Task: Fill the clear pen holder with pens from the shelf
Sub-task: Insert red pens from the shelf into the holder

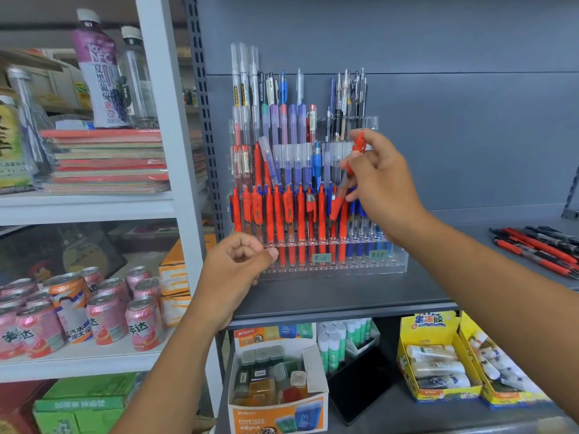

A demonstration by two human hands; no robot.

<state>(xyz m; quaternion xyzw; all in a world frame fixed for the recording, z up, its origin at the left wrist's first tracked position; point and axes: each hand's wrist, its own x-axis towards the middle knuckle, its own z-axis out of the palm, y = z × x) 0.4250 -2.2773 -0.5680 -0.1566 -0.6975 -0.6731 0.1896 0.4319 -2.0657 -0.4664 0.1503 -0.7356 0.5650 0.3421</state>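
The clear tiered pen holder [398, 261] stands on the grey shelf [344, 296], packed with red, blue, purple and white pens. My right hand [380, 183] pinches a red pen [346, 180] held tip-down at a slant over the front row, near the boundary between red and blue pens. My left hand [233, 274] sits at the holder's lower left corner with its fingers loosely curled, holding nothing I can see. A loose pile of red and black pens [539, 249] lies on the shelf at the far right.
A white rack on the left carries stacked notebooks [106, 161], drink bottles [100, 70] and pink cans [106, 317]. Below the grey shelf are a box of ink bottles [275, 386], glue sticks [341, 339] and yellow boxes [438, 361].
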